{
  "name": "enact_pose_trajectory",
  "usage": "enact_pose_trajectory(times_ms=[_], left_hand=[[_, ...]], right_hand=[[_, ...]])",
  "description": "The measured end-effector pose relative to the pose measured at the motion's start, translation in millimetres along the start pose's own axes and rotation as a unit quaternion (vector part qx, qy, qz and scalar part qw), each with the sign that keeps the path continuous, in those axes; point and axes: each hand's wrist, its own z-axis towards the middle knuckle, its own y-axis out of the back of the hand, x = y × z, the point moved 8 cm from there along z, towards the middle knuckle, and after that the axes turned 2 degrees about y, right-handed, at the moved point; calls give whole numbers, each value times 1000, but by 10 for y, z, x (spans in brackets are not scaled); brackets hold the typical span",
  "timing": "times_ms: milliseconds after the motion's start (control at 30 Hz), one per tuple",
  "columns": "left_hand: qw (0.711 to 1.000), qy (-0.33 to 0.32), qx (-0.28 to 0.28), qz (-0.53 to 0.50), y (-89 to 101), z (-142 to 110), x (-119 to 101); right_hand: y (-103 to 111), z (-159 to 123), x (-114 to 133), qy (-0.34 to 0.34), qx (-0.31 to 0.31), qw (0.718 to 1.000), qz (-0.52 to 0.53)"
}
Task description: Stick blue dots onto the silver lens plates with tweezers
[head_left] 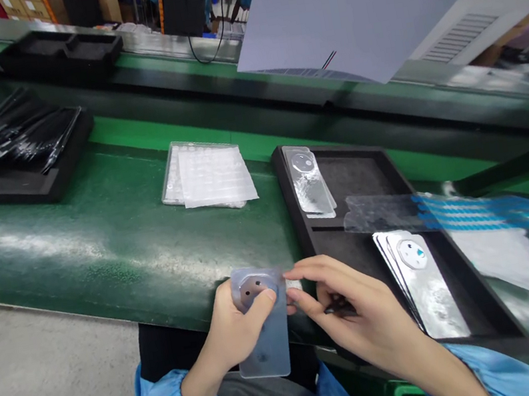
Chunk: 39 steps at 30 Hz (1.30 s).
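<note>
My left hand (238,327) is closed around a blue-grey phone back cover (265,353), held above the table's front edge. The thumb lies across the cover near its round camera area, where dark holes show. At the cover's upper right edge is my right hand (348,305), its thumb and index fingertips close together. A small whitish piece (294,284) shows by those fingertips; whether they grip it I cannot tell. Tucked under the curled fingers of the right hand is a dark, slender tool (340,309), mostly hidden.
A black tray (342,178) on the right bears stacked silvery phone covers (310,183) and more covers (429,285). Clear blue-striped film (469,211) overlaps it. A clear box with white paper (214,172) lies mid-table. Another black tray (39,185) holds black bags.
</note>
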Motion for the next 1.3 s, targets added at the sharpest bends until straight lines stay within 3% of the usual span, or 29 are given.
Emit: enact_pose_trajectory(times_ms=[133, 367, 633, 1300], left_hand=[[999, -39, -21, 23, 40, -1, -70], [988, -87, -28, 123, 84, -20, -95], [987, -71, 2, 143, 66, -24, 1], [974, -107, 35, 197, -30, -42, -99]], right_hand=[[13, -33, 80, 14, -9, 1000, -27], [-87, -189, 129, 96, -28, 984, -148], [-124, -123, 80, 101, -6, 980, -172], [-181, 22, 251, 155, 49, 949, -272]])
